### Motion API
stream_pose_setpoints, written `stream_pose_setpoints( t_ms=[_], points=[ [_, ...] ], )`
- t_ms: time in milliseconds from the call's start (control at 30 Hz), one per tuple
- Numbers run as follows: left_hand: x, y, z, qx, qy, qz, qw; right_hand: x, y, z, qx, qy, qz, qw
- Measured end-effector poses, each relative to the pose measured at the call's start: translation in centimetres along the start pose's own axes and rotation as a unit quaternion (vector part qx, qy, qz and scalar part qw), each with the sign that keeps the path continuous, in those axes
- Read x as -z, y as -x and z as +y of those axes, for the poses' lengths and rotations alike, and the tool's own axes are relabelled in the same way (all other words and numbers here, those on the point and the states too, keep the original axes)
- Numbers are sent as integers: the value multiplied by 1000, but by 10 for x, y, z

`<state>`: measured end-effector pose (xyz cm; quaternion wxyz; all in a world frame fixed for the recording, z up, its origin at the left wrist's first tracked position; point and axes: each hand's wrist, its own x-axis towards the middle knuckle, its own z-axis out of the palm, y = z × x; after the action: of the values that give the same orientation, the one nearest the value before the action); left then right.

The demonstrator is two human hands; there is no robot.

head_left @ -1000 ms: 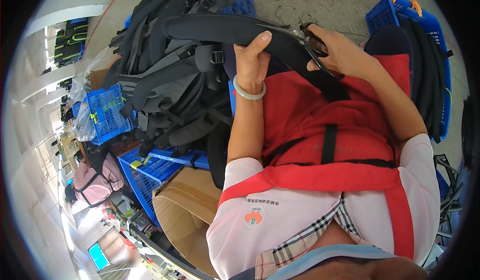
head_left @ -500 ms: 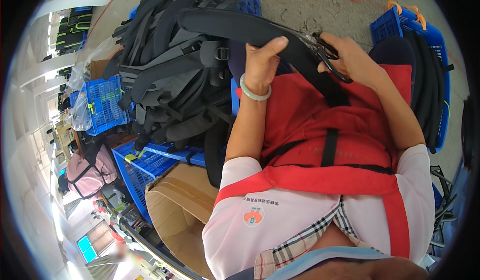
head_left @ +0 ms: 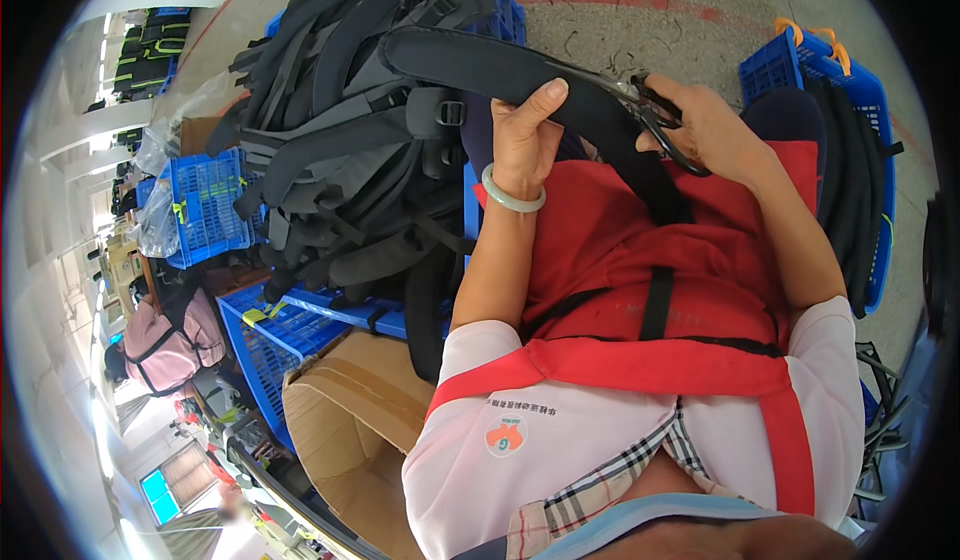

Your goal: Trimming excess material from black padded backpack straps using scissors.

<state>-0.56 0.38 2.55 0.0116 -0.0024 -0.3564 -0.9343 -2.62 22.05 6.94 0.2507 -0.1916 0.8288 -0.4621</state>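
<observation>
My left hand (head_left: 527,132) grips a long black padded shoulder strap (head_left: 480,62) that runs across my red apron (head_left: 640,250), thumb on its upper edge. A pale green bangle (head_left: 512,196) circles that wrist. My right hand (head_left: 705,130) holds black-handled scissors (head_left: 655,112) against the strap's edge, blades pointing left. The strap's far end reaches over the heap of straps to my left.
A big heap of black and grey padded straps (head_left: 350,140) fills a blue crate (head_left: 290,320) at my left. A second blue crate (head_left: 840,90) with black straps stands at my right. An open cardboard box (head_left: 350,420) sits below the heap. More blue baskets (head_left: 205,205) and a pink bag (head_left: 160,345) lie farther left.
Both hands and the strap sit slightly higher and rightward in view. The scissors stay at the strap's edge.
</observation>
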Motion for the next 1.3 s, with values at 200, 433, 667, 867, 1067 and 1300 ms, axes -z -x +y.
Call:
stream_pose_setpoints(
  t_ms=[200,433,667,867,1067,1300],
  points=[
    [-1,1,-6,26,-2,-20,999,-7,-3,14,178,63,98,977],
    [-4,5,-1,27,13,-16,999,3,4,-11,-69,-34,-30,997],
    [-7,7,4,12,32,-27,999,-5,12,5,119,105,58,986],
    [0,7,4,23,8,-57,998,-2,7,-2,-14,76,-55,996],
    [5,8,4,24,30,-61,997,-10,14,6,115,107,35,987],
    [9,7,1,28,18,-60,998,-8,15,0,72,83,12,994]
  ],
)
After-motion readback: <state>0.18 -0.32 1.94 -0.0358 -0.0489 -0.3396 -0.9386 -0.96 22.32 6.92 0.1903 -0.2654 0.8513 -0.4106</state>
